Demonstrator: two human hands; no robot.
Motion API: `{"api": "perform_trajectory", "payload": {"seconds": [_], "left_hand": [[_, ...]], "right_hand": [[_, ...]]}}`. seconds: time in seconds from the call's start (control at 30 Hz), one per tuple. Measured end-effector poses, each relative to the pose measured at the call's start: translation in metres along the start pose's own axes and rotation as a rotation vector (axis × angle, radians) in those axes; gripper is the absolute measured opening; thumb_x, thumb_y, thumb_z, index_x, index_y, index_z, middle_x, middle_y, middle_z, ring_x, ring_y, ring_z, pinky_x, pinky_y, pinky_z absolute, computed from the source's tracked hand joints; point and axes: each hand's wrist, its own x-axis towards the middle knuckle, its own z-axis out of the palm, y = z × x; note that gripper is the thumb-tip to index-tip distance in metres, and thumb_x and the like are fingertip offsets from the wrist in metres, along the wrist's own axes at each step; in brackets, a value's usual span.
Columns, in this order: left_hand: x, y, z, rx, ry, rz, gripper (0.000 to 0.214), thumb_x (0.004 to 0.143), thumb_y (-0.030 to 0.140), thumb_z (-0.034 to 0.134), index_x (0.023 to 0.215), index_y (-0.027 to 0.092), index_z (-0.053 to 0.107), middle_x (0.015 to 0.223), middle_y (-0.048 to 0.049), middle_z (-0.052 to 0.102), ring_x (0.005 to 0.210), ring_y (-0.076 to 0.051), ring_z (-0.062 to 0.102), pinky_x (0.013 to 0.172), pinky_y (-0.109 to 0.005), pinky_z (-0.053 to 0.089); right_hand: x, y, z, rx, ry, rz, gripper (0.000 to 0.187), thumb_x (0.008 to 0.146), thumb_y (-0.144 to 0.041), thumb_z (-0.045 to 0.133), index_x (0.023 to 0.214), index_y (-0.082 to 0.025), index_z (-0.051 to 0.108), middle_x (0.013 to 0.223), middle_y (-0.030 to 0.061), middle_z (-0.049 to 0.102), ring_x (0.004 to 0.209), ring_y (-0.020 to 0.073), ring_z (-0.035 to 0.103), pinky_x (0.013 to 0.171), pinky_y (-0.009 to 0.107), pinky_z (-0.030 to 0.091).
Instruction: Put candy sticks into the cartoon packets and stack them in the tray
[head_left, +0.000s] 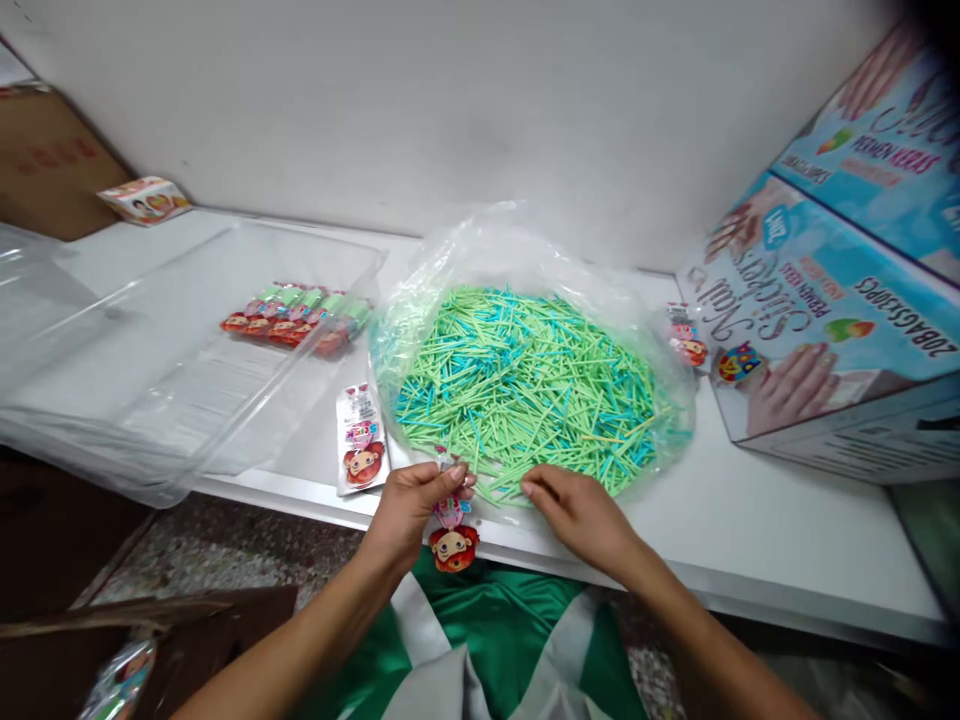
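My left hand [420, 505] pinches the top of a small candy packet [453, 548] with a red-haired cartoon face, which hangs at the table's front edge. My right hand [574, 510] is closed at the near rim of the clear plastic bag [495, 235], thumb against fingers. Green sticks lie right beside those fingertips, but whether one is pinched I cannot make out. A heap of thin green and blue plastic sticks [525, 380] fills the bag. Another packet [363, 440], of the same print, lies flat to the left of the bag.
On the left, a large clear plastic bag [187, 400] holds a row of packets [285, 315]. Printed cartons [840, 290] stand at right, with a packet [685, 335] beside them. A small box [146, 200] and brown carton [56, 160] sit at back left.
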Motion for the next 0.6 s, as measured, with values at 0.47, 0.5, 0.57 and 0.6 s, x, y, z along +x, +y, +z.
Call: {"api": "perform_trajectory", "payload": {"seconds": [0.47,0.5,0.57,0.6], "left_hand": [[0.015,0.006,0.008,-0.114,-0.138,-0.109,0.026,0.069,0.032,0.074,0.08,0.009,0.07,0.075,-0.008,0.07,0.06,-0.01,0.061,0.061,-0.02,0.048],[0.015,0.007,0.008,-0.106,-0.141,-0.104,0.026,0.07,0.032,0.073,0.081,0.009,0.069,0.075,-0.0078,0.07,0.06,-0.01,0.061,0.061,-0.02,0.048],[0.017,0.011,0.007,-0.084,-0.135,-0.085,0.026,0.07,0.033,0.073,0.081,0.009,0.069,0.076,-0.0074,0.07,0.06,-0.01,0.062,0.061,-0.02,0.048],[0.017,0.014,0.006,-0.071,-0.129,-0.067,0.026,0.07,0.033,0.073,0.082,0.01,0.069,0.076,-0.0072,0.07,0.06,-0.01,0.062,0.062,-0.02,0.048]], "right_hand": [[0.079,0.01,-0.015,-0.691,-0.059,0.192,0.026,0.086,-0.017,0.041,0.092,-0.011,0.065,0.091,0.018,0.069,0.084,0.0244,0.066,0.069,0.031,0.043],[0.081,0.01,-0.017,-0.693,-0.063,0.187,0.026,0.086,-0.016,0.04,0.092,-0.011,0.065,0.09,0.0173,0.069,0.084,0.0237,0.066,0.069,0.03,0.042],[0.082,0.012,-0.024,-0.695,-0.057,0.179,0.026,0.088,-0.019,0.039,0.093,-0.012,0.064,0.089,0.0154,0.069,0.082,0.0228,0.065,0.067,0.029,0.041],[0.081,0.013,-0.028,-0.694,-0.048,0.174,0.027,0.09,-0.023,0.039,0.093,-0.012,0.063,0.089,0.0142,0.069,0.08,0.0224,0.065,0.066,0.029,0.04]]}}
